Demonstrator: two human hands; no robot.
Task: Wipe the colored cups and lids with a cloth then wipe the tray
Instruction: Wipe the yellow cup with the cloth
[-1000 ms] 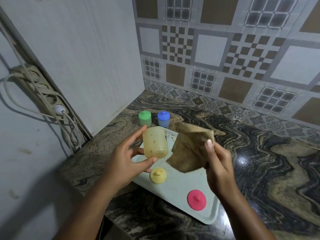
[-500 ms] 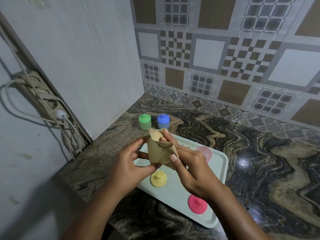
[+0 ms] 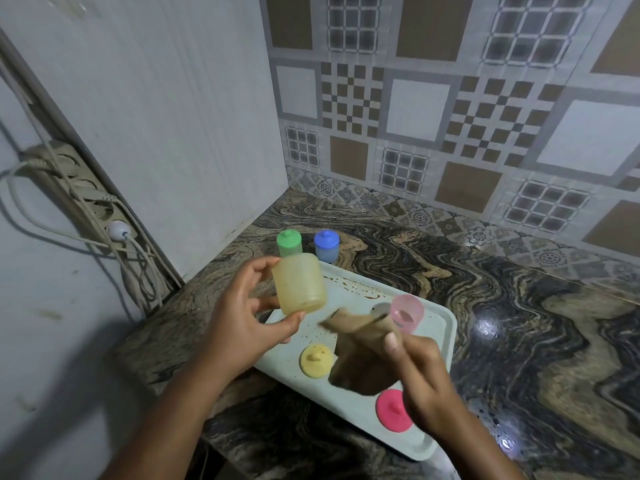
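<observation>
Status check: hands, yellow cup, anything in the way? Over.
Left hand grips yellow cup above tray. Right hand holds cloth, apart from cup. Pink cup stands just behind cloth.

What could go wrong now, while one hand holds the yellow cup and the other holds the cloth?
The cloth in the right hand hangs close to the pink cup; a swing might tip it. The left hand holds the yellow cup by fingertips above the tray, so it might slip.
</observation>
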